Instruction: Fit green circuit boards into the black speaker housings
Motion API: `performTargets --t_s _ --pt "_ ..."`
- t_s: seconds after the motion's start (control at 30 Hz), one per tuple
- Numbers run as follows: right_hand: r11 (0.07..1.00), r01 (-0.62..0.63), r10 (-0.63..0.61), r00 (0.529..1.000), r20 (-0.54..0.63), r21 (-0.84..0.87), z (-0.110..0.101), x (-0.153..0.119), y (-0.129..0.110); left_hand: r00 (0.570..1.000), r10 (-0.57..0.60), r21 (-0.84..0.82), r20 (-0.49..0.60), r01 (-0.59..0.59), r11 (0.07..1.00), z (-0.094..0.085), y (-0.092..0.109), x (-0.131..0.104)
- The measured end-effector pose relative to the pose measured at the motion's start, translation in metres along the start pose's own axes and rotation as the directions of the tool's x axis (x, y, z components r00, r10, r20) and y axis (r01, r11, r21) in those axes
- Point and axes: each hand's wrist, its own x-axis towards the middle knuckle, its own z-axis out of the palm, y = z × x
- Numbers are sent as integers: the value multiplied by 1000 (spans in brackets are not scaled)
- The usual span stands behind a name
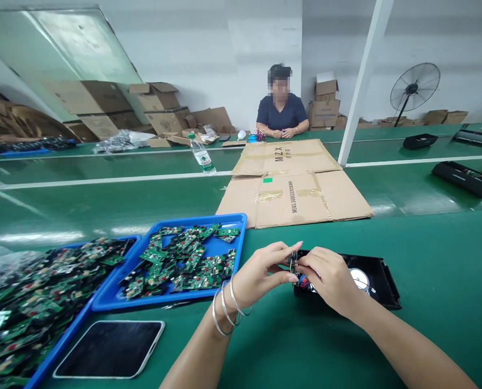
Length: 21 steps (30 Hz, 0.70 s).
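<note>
Nearest on the green table (447, 281), at the near left, a phone (109, 348) lies face up, just beside the corner of a blue tray (233, 222). Just past it, the left hand (261, 273), with 3 bangles (227, 305) on its wrist, pinches a small part (293, 263) between thumb and fingertips. The right hand (326, 278) meets it from the other side, fingers closed on the same part, so both hands grasp it together right over the near left corner of a black case (381, 278). That case lies flat and open-side up, showing a round white disc (360, 280) inside; holding the part low over it likely keeps the work steady and close to where it belongs. What the part is exactly is too small to tell.

To the left, the blue tray holds loose green circuit boards (180, 262), within easy reach of the left hand. A second heap of boards (34, 302) fills another tray at the far left.

Farther off, flattened cardboard (293, 181) covers the middle of the table, and a water bottle (202, 155) stands beside it. At the far side sits another person (281, 111), hands together on the table edge, with boxes (103, 105) stacked behind and a fan (414, 87) at the far right.
</note>
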Motion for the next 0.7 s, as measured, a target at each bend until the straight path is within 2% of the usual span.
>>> performTargets --t_s 0.1,0.23,0.33,0.4,0.47,0.53,0.6,0.7 --pt "995 -83 75 989 127 57 -15 0 4 993 -114 39 23 113 993 -4 10 -5" --pt "965 -263 263 952 157 -20 -44 -21 31 950 -311 149 30 303 941 -19 23 -17" --pt "926 -357 376 902 211 -120 -64 -51 56 886 -419 103 198 406 908 -23 25 -20" --pt "903 -401 429 871 241 -155 -76 -67 65 820 -439 -5 366 474 881 -13 24 -16" --pt "870 -458 491 833 256 -182 -86 -78 67 750 -412 -154 518 555 817 5 22 -8" --pt "836 -500 547 795 261 -228 -94 -83 65 711 -375 -263 595 613 745 28 18 2" --pt "822 -488 561 785 264 -295 -97 -87 62 729 -367 -327 579 619 714 50 14 12" --pt "826 -377 503 828 248 -419 -91 -93 62 827 -386 -328 409 528 783 71 8 23"
